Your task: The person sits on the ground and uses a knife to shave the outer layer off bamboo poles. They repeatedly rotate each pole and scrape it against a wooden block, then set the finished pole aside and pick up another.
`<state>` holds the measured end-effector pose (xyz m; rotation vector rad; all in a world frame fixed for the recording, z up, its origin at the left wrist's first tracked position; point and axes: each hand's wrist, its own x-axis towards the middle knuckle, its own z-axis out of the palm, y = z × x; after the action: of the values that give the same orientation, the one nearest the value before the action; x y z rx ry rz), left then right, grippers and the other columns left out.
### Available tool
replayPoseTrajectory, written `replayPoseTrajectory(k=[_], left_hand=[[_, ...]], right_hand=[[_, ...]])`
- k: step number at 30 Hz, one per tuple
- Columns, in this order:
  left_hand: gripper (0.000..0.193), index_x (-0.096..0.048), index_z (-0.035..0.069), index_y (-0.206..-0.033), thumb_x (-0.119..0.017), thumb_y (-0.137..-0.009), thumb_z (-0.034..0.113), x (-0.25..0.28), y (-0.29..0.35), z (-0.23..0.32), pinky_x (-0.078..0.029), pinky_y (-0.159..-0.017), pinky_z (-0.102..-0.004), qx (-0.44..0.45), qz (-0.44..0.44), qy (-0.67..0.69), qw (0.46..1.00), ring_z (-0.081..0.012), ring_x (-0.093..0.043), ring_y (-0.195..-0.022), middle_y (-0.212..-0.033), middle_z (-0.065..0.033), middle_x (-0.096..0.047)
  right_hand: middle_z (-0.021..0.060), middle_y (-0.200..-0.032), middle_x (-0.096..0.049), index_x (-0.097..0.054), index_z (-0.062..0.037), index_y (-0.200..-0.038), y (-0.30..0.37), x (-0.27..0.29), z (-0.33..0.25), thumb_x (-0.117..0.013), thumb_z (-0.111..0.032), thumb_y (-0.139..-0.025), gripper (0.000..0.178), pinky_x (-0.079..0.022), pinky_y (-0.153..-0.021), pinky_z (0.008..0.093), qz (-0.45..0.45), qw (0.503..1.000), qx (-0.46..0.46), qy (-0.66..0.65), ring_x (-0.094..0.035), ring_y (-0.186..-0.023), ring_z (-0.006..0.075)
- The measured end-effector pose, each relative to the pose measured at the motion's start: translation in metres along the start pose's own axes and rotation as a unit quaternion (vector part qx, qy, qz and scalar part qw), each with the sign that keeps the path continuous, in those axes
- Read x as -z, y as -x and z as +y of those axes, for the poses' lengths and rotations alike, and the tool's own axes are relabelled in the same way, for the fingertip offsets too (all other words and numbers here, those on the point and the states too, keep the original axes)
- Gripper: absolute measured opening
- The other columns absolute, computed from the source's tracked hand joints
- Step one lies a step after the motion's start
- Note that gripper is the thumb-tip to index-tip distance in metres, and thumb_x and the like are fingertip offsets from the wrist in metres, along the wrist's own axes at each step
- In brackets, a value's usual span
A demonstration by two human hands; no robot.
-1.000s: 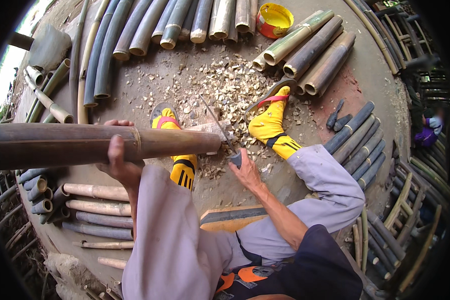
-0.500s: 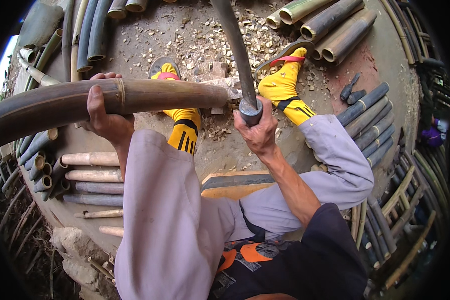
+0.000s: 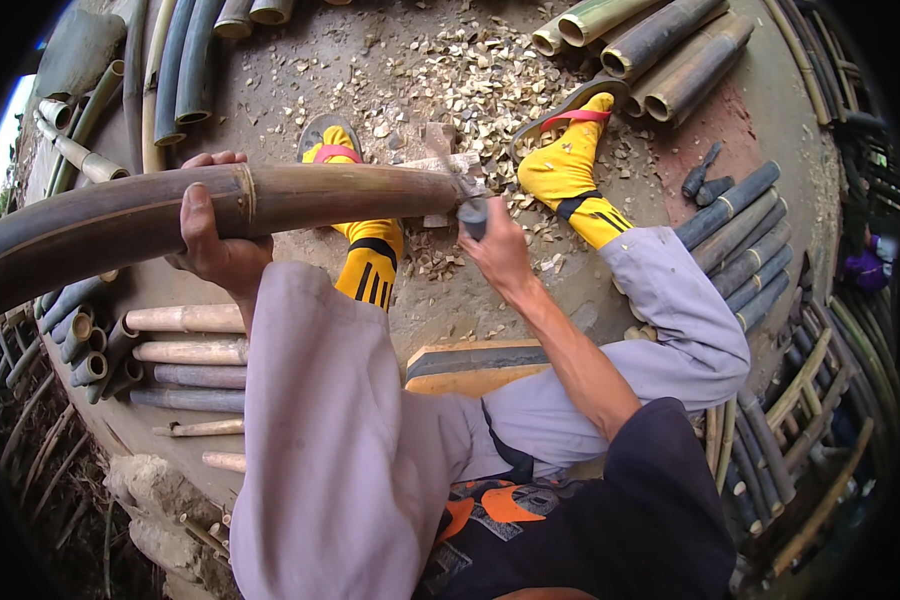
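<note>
Gripping the thick brown bamboo pole point(image 3: 270, 205) from the near side, your left hand point(image 3: 215, 240) is wrapped around it just beside a raised node ring, thumb up over the top and fingers curled over the far side. The pole runs from the far left edge of the view, where it swells close to the camera, across to its cut end between your feet. Your right hand point(image 3: 495, 250) is closed around the dark handle of a chopping knife point(image 3: 467, 200), whose blade meets that cut end; the blade itself is narrow and partly hidden, so you cannot tell how deep it sits. Under the pole's end lies a pale wooden block point(image 3: 440, 175), touching or just beneath it. Your feet, in yellow socks and sandals, sit on either side of the block: the left foot point(image 3: 355, 215) passes under the pole, the right foot point(image 3: 570, 165) is just beside the knife. Pale bamboo chips point(image 3: 450, 80) litter the dirt floor ahead of both feet. Stacks of cut bamboo lengths ring you: greenish ones point(image 3: 650, 40) ahead to the right, grey ones point(image 3: 740, 240) by your right knee, pale ones point(image 3: 180, 350) under your left arm, and long dark ones point(image 3: 185, 70) ahead to the left. Open floor shows only in the chip-strewn patch ahead and a bare strip at the right.
</note>
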<state>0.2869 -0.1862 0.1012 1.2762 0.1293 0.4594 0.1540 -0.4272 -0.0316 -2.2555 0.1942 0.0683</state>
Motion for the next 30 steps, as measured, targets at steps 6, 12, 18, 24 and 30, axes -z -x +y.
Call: replayPoseTrajectory(k=[6, 12, 18, 24, 30], left_hand=[[0.053, -0.05, -0.01, -0.108, -0.057, -0.074, 0.029, 0.013, 0.002, -0.002, -0.044, -0.093, -0.0441, 0.005, -0.006, 0.028, 1.0, -0.032, -0.056, -0.097, -0.1, -0.0202, -0.055], [0.054, -0.046, -0.007, -0.113, -0.058, -0.074, 0.028, 0.008, 0.004, -0.001, -0.045, -0.092, -0.0438, -0.024, -0.005, 0.062, 0.998, -0.0314, -0.056, -0.098, -0.102, -0.0194, -0.055], [0.062, -0.035, -0.003, -0.124, -0.061, -0.074, 0.023, 0.006, -0.008, 0.023, -0.048, -0.086, -0.0441, -0.021, 0.072, 0.047, 0.996, -0.0302, -0.057, -0.092, -0.098, -0.0198, -0.055], [0.055, -0.041, 0.005, -0.12, -0.06, -0.075, 0.031, 0.015, -0.004, 0.014, -0.044, -0.091, -0.0464, -0.037, 0.0, 0.067, 0.997, -0.0302, -0.054, -0.097, -0.101, -0.0164, -0.054], [0.062, -0.037, 0.002, -0.123, -0.058, -0.071, 0.03, 0.027, 0.002, 0.012, -0.044, -0.09, -0.0466, -0.082, 0.0, 0.071, 0.994, -0.03, -0.053, -0.093, -0.1, -0.0179, -0.054]], right_hand=[[0.0211, -0.071, -0.062, -0.043, 0.0009, -0.097, 0.0, 0.014, -0.014, -0.069, -0.014, -0.082, 0.033, -0.055, -0.053, 0.0367, -0.033, 0.993, -0.09, -0.076, -0.068, -0.063, 0.0259], [0.0201, -0.072, -0.063, -0.046, 0.0004, -0.095, -0.003, -0.002, 0.014, -0.071, -0.012, -0.077, 0.033, -0.055, -0.053, 0.0409, 0.016, 1.0, -0.008, -0.02, -0.067, -0.06, 0.0304], [0.0194, -0.074, -0.064, -0.047, 0.0018, -0.1, -0.006, 0.024, -0.012, -0.069, -0.012, -0.079, 0.033, -0.055, -0.055, 0.0367, -0.066, 0.991, -0.102, -0.05, -0.069, -0.067, 0.0288], [0.0197, -0.077, -0.065, -0.044, 0.0011, -0.098, -0.015, 0.006, -0.012, -0.072, -0.012, -0.077, 0.037, -0.057, -0.055, 0.0381, 0.08, 0.987, 0.057, -0.123, -0.068, -0.065, 0.0287], [0.0165, -0.072, -0.065, -0.047, -0.0007, -0.094, -0.011, 0.019, -0.025, -0.068, -0.011, -0.08, 0.028, -0.054, -0.054, 0.0346, -0.03, 0.998, -0.052, -0.015, -0.068, -0.066, 0.0274]])
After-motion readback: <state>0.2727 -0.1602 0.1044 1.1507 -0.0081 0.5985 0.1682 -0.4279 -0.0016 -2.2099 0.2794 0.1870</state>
